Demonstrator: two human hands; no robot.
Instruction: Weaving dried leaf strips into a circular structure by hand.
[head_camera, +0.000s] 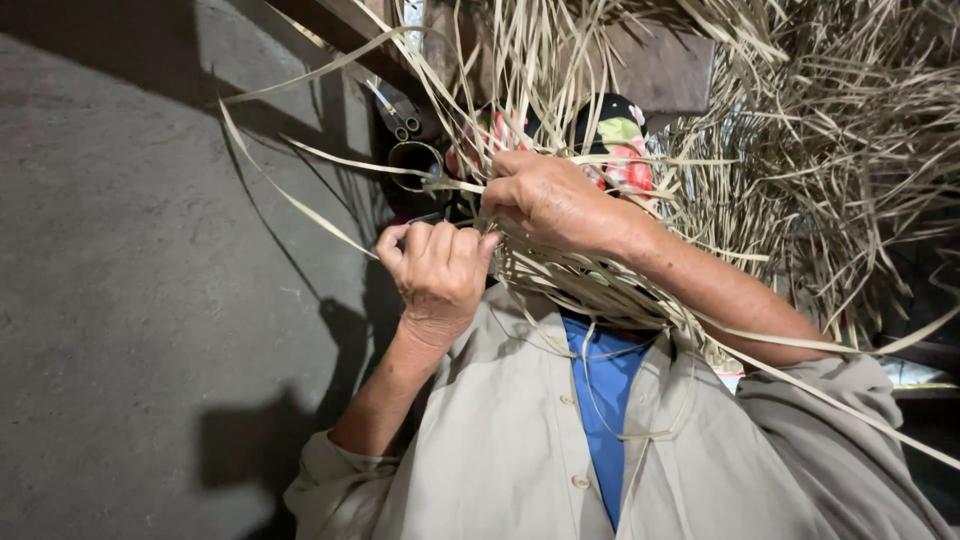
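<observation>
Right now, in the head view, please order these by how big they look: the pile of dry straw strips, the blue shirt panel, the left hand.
1. pile of dry straw strips, largest.
2. blue shirt panel.
3. left hand, though only slightly smaller than the panel.

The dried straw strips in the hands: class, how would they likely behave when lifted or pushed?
Probably floppy: the dried straw strips droop in long curves past the left hand and right hand. Likely light, being thin and flat. They may tangle, as loose ends cross everywhere.
</observation>
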